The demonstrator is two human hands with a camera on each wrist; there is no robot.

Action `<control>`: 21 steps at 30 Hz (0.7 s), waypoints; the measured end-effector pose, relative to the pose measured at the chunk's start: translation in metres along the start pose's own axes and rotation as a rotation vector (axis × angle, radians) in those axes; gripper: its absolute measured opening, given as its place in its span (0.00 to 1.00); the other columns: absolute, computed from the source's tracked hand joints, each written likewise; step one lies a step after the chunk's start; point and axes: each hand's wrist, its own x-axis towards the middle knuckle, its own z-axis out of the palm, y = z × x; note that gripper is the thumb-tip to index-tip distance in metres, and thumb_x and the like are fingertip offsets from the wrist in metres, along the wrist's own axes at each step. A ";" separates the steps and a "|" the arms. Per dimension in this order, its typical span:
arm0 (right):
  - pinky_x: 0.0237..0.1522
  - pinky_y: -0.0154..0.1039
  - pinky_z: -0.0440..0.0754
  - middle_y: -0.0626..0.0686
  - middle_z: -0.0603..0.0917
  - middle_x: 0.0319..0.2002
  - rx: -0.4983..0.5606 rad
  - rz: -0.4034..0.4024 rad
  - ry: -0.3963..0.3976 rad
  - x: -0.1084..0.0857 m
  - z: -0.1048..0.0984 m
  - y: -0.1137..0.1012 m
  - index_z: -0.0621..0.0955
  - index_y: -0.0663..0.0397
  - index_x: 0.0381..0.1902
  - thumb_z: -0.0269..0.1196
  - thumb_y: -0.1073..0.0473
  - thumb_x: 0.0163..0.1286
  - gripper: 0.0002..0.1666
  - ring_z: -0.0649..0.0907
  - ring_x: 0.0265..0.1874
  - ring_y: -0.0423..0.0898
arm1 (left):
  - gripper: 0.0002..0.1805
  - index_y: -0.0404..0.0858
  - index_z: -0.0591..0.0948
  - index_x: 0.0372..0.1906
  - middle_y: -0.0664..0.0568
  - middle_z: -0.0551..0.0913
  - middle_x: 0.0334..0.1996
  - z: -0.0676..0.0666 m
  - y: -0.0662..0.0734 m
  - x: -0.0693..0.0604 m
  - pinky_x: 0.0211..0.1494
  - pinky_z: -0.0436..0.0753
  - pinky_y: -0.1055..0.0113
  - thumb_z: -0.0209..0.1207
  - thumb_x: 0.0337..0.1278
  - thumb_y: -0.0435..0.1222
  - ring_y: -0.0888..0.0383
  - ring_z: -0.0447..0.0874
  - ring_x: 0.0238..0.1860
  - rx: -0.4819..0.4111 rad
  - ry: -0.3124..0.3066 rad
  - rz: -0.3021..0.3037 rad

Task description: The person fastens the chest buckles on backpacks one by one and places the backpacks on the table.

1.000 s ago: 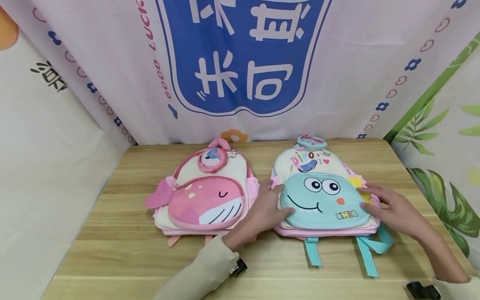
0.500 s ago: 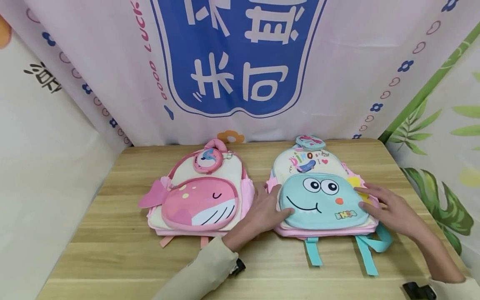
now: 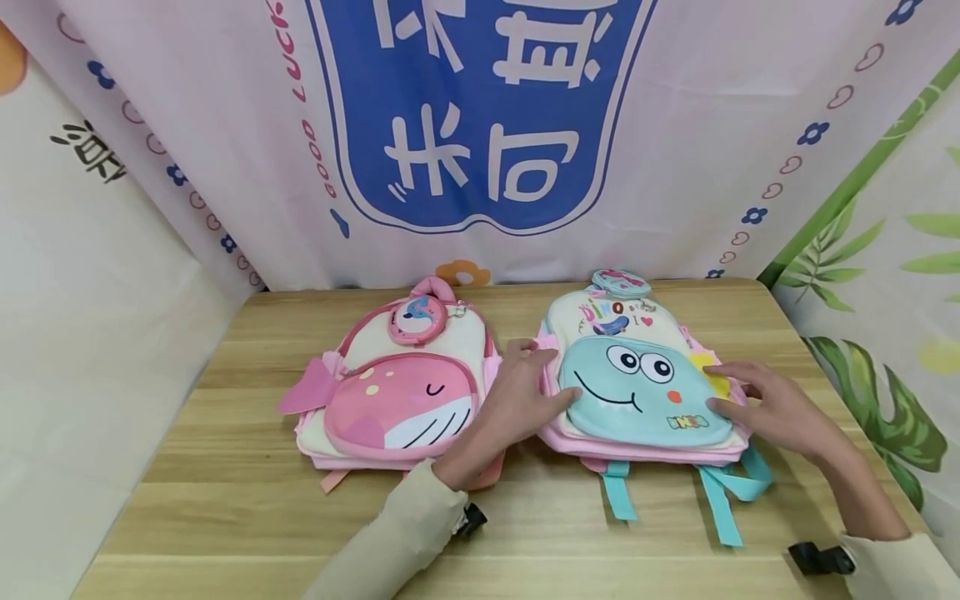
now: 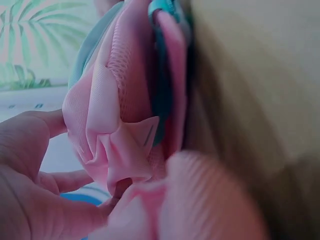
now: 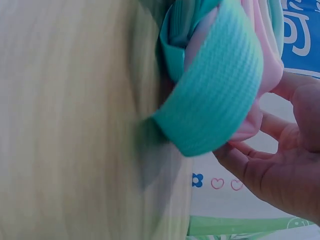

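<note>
A teal, cream and pink dinosaur backpack [image 3: 645, 400] lies face up at the right of the wooden table. My left hand [image 3: 521, 396] grips its left side, thumb on the front pocket; my right hand [image 3: 783, 417] grips the opposite side near the yellow spikes. In the left wrist view, the fingers of my left hand [image 4: 40, 185] are against the gathered pink side fabric [image 4: 105, 120]. The right wrist view shows my right hand [image 5: 285, 150] at the pink side, behind a looped teal strap [image 5: 220, 85].
A pink whale backpack [image 3: 405, 404] lies left of the dinosaur one, close to my left hand and forearm. Behind the wooden table [image 3: 217, 475] hangs a printed curtain [image 3: 690, 167]. Two teal straps [image 3: 722, 512] trail toward the front edge.
Both hands have moved slightly back and left with the dinosaur backpack, whose lower edge and straps have shifted the same way. The whale backpack stays on the table.
</note>
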 end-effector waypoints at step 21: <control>0.48 0.41 0.77 0.71 0.70 0.69 0.066 -0.022 -0.062 0.015 0.012 -0.016 0.77 0.60 0.74 0.70 0.50 0.76 0.35 0.77 0.57 0.63 | 0.35 0.39 0.82 0.71 0.37 0.69 0.77 -0.032 -0.006 0.002 0.75 0.80 0.46 0.75 0.62 0.48 0.40 0.70 0.76 0.080 0.033 0.060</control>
